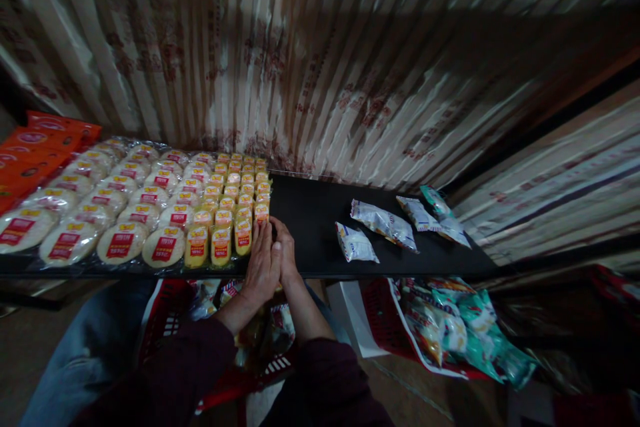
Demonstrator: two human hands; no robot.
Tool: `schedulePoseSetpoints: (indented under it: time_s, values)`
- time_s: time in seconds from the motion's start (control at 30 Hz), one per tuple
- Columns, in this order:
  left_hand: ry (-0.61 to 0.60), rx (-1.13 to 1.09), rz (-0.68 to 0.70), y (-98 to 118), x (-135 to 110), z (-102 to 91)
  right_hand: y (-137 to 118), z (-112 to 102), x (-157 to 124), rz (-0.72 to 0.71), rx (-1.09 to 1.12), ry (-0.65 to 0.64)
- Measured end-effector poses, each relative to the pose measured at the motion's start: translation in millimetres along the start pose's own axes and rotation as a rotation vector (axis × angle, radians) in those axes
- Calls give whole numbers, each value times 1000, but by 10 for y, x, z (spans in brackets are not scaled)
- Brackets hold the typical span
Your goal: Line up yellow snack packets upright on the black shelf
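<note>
The small clear packets (231, 203) you are touching each show a pale snack behind a yellow-and-red label. They lie tight together in four or five straight columns that run from the near edge of the black worktop (310, 227) to its far edge, left of the middle. The near end of the rightmost column lies against the fingertips of your left hand (263, 263) and right hand (284, 243).

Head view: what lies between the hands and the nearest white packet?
Nothing in the head view: bare black shelf runs from the right hand, beside the left hand, to the white packet.
</note>
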State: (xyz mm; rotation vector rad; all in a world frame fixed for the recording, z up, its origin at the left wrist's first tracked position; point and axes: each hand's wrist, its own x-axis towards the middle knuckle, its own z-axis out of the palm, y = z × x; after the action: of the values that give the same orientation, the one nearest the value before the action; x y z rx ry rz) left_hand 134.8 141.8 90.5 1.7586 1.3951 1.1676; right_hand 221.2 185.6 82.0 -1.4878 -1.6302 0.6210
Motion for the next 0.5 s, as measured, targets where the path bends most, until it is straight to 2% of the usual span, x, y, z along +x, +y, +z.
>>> schedulePoseSetpoints:
  time_s: [0.2,0.4,0.5]
  values:
    - [-12,1,115,-45,-68,-22,-24,-3,-55,5,-21,46]
    - [-68,9,251,-98,-439,-167,-94,-9,-270,30,-72,127]
    - [-86,26,313,-181,-652,-281,-178,26,-497,-32,-62,150]
